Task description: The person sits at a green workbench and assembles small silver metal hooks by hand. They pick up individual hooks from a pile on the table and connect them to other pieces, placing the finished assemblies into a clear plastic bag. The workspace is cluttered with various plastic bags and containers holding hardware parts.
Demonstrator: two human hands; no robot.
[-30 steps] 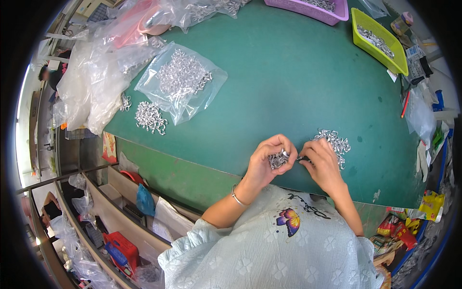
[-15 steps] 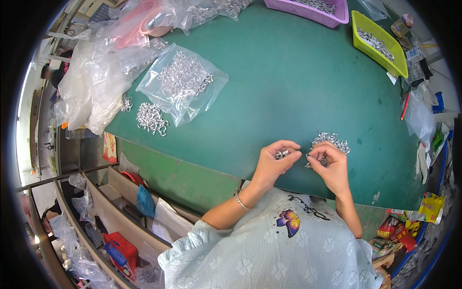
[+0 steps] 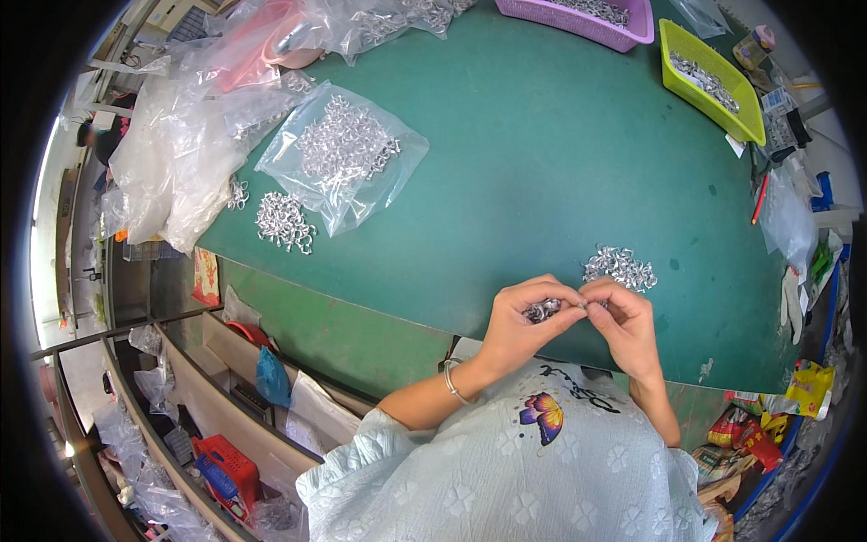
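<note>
My left hand [image 3: 517, 330] is curled around several small silvery metal pieces [image 3: 544, 311], which show in its palm. Its thumb and forefinger meet the fingertips of my right hand [image 3: 630, 330] just above the table's near edge. My right hand is closed in a pinch; what lies between the joined fingertips is too small to make out. A loose pile of like metal pieces [image 3: 619, 268] lies just beyond my right hand. Another pile of them [image 3: 285, 223] sits at the left of the green table [image 3: 524, 163], beside a clear plastic bag [image 3: 370, 194] full of the same pieces.
At the far right stand a purple basket [image 3: 587, 32] and a yellow-green basket [image 3: 718, 113], both with metal pieces inside. Plastic bags [image 3: 172, 154] crowd the left end of the table. A red pen-like stick [image 3: 760, 199] and a glove [image 3: 792, 303] lie near the right edge.
My hands have come together, fingertips meeting where a gap stood before. My left hand has moved slightly right and nearer; my right hand has shifted nearer, uncovering more of the pile behind it.
</note>
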